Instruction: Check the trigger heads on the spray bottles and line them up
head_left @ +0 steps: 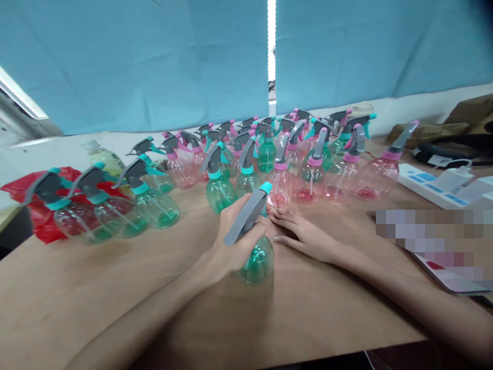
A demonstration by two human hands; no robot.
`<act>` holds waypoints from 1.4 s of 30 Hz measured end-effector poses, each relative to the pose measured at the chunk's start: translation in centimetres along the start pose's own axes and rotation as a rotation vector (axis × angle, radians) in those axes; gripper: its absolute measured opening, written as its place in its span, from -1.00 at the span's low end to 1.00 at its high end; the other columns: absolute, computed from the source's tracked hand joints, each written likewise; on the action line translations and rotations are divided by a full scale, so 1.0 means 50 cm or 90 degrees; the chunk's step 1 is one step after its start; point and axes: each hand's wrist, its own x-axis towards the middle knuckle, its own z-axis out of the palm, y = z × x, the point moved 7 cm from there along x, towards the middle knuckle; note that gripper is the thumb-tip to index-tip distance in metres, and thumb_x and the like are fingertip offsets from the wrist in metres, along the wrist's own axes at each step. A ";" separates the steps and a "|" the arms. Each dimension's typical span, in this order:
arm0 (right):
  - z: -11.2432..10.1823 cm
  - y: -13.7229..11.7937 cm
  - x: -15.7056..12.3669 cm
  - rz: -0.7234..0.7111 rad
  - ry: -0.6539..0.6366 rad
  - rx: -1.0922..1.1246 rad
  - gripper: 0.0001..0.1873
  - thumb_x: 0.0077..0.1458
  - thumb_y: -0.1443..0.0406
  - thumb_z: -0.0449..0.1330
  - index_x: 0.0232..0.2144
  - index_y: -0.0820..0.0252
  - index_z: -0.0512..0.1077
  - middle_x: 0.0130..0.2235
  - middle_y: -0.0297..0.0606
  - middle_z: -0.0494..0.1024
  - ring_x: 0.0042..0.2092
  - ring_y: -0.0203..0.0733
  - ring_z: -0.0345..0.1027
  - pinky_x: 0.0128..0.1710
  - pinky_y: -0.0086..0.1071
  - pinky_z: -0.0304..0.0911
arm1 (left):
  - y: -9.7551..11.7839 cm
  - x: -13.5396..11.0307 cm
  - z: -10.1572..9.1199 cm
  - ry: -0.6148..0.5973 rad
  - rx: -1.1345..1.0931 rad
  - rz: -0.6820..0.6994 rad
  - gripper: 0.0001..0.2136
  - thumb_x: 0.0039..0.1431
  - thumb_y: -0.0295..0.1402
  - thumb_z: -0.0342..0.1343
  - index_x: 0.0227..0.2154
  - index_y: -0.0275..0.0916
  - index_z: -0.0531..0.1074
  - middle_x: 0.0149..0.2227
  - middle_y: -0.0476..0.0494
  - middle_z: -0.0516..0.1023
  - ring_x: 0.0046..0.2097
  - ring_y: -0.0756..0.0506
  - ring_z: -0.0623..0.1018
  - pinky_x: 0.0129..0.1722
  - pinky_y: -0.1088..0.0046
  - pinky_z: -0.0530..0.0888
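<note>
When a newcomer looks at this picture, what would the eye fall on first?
Probably the green spray bottle gripped in the left hand, near the middle. Behind it, pink and green spray bottles crowd the table, below large blue cloth. At the left, red plastic stands out too.

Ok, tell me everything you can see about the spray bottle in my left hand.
The spray bottle is rounded, see-through green and looks like plastic, with a grey spray head on top that ends in a turquoise nozzle tip. It is roughly upright, near the middle of the table. The left hand wraps around its upper part, hiding the neck. Whether its base touches the table isn't clear.
</note>
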 end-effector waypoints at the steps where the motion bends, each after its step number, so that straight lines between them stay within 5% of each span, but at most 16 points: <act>1: 0.001 0.000 0.000 0.002 -0.003 0.000 -0.30 0.25 -0.06 -0.06 0.24 0.28 0.20 0.26 -0.03 0.25 0.31 0.05 0.01 0.29 0.01 -0.03 | -0.001 -0.001 0.001 -0.003 -0.006 0.000 -0.94 -0.10 -0.45 -0.03 -0.49 -0.20 0.22 -0.57 0.08 0.21 -0.52 0.02 0.19 -0.48 0.45 0.18; 17: -0.002 0.001 0.000 0.002 -0.002 0.000 -0.33 0.25 -0.06 -0.06 0.23 0.24 0.23 0.27 -0.05 0.23 0.32 0.04 0.00 0.28 0.04 -0.02 | -0.019 -0.004 0.004 -0.024 -0.052 -0.006 -0.88 -0.05 -0.46 0.00 -0.40 -0.23 0.37 -0.42 0.02 0.40 -0.41 0.00 0.36 -0.38 0.46 0.30; 29: -0.002 0.000 -0.001 0.001 0.000 -0.001 -0.32 0.25 -0.06 -0.06 0.22 0.26 0.23 0.26 -0.03 0.24 0.31 0.05 0.01 0.27 0.05 -0.02 | -0.015 -0.008 -0.006 0.015 -0.028 -0.015 -0.92 -0.04 -0.42 0.02 -0.55 -0.21 0.21 -0.52 0.05 0.31 -0.48 0.01 0.32 -0.45 0.45 0.23; 35: -0.002 0.000 -0.002 0.004 0.006 0.005 -0.33 0.24 -0.06 -0.04 0.22 0.24 0.24 0.26 -0.03 0.25 0.31 0.06 0.02 0.27 0.05 0.00 | -0.020 -0.010 0.000 0.022 -0.004 -0.007 -0.99 0.02 -0.43 0.03 -0.47 -0.23 0.31 -0.49 0.03 0.37 -0.39 -0.03 0.42 -0.39 0.44 0.33; 42: -0.003 0.001 -0.002 0.004 0.015 0.012 -0.36 0.24 -0.05 -0.03 0.22 0.19 0.25 0.25 -0.06 0.27 0.30 0.06 0.03 0.27 0.06 0.00 | -0.016 -0.009 0.000 0.022 -0.001 0.006 -0.84 0.02 -0.45 0.03 -0.29 -0.24 0.42 -0.46 0.01 0.43 -0.41 -0.03 0.45 -0.39 0.43 0.37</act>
